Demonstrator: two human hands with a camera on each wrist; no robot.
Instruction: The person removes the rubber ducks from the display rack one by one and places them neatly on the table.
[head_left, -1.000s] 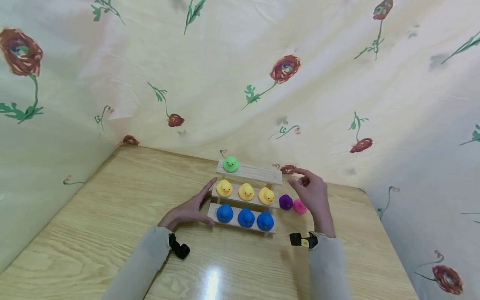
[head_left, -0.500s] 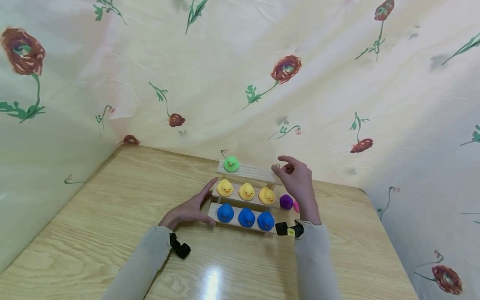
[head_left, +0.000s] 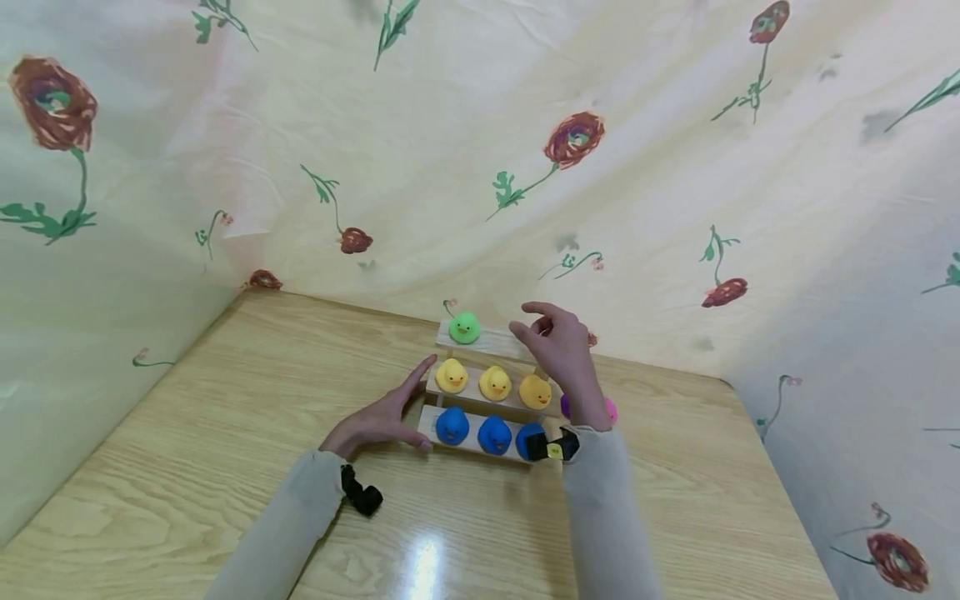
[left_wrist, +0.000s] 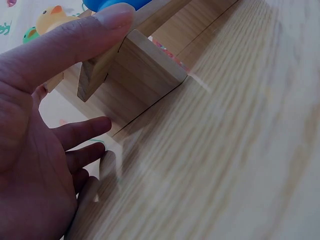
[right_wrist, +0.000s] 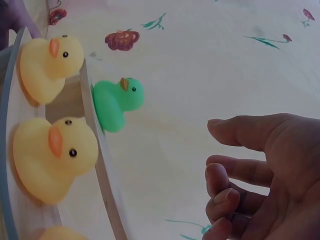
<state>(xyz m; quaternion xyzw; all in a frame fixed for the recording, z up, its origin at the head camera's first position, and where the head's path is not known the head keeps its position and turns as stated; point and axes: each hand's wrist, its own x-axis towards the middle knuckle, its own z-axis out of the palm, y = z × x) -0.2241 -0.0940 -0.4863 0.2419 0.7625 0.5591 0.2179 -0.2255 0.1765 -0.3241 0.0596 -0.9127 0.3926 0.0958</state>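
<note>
Hovering, right hand [head_left: 561,346] held fingers apart, three o'clock from green duck [head_left: 464,328]; left hand [head_left: 379,419], fingers spread, flanked rack [head_left: 495,340] at nine o'clock.

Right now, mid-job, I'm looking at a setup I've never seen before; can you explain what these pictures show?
There is no machine here: you see a person's bare left hand and right hand. The wide picture is taken from the head, looking forward and down; the other two come from the left and right wrists. On the wooden table stands a three-shelf wooden rack: a green duck on top, three yellow ducks in the middle, three blue ducks at the bottom. A purple toy and a pink toy, both partly hidden, sit to its right. The left hand is spread at the rack's left end; how firmly it touches, I cannot tell. The right hand, near the rack's upper right, holds nothing.
</note>
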